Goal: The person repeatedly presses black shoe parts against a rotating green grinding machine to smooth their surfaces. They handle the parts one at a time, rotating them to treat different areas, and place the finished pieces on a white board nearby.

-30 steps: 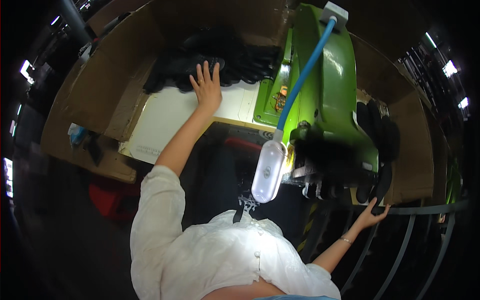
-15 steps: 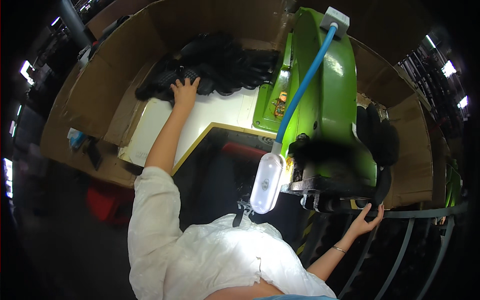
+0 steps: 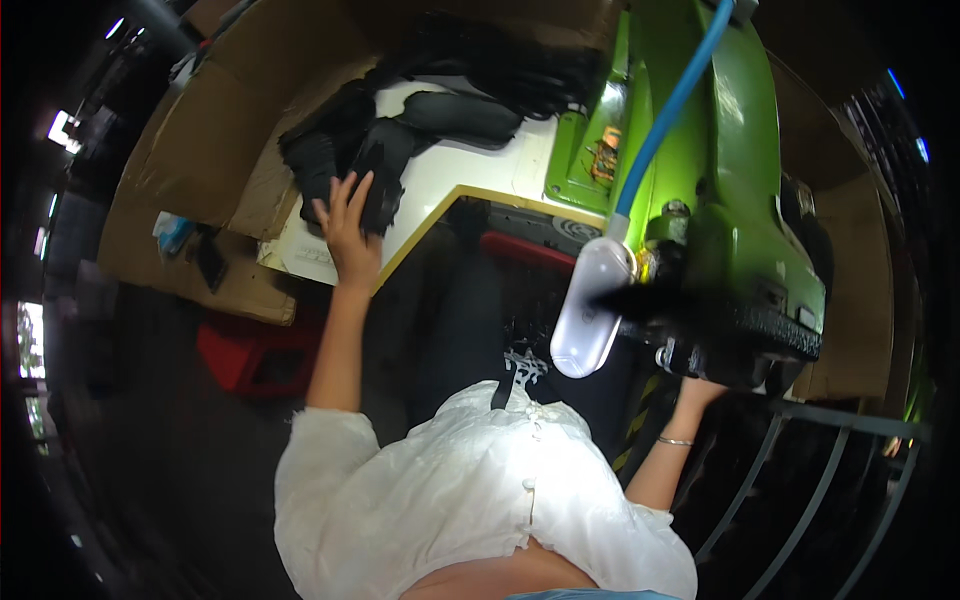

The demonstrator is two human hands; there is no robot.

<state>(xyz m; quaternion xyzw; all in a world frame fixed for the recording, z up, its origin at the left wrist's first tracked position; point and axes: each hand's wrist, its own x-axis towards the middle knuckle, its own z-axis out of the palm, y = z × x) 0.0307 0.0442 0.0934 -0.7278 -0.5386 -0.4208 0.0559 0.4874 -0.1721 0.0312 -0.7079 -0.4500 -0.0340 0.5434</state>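
My left hand (image 3: 350,235) lies at the near edge of the white worktop (image 3: 310,245), its fingers stretched out and spread. Its fingertips touch or overlap a long black piece (image 3: 383,160) of soft-looking material. More black pieces lie around it: a ribbed one (image 3: 312,150) to the left and a rounded, elongated one (image 3: 460,118) farther right. Their exact kind is unclear. My right hand (image 3: 703,391) reaches up behind the dark end of the green machine (image 3: 745,130), which hides its fingers and anything in them.
A white lamp (image 3: 590,310) on a blue flexible arm (image 3: 680,105) hangs before the machine. Cardboard walls (image 3: 190,150) surround the worktop. A grey metal rail (image 3: 850,418) stands at the right. On the lower left is a red plastic object (image 3: 250,355). Dark pieces (image 3: 510,60) heap at the back.
The black pieces near my left hand now lie spread out closer to me, and that hand has come nearer too. My right hand's fingers, visible earlier, are now behind the machine. The view has shifted.
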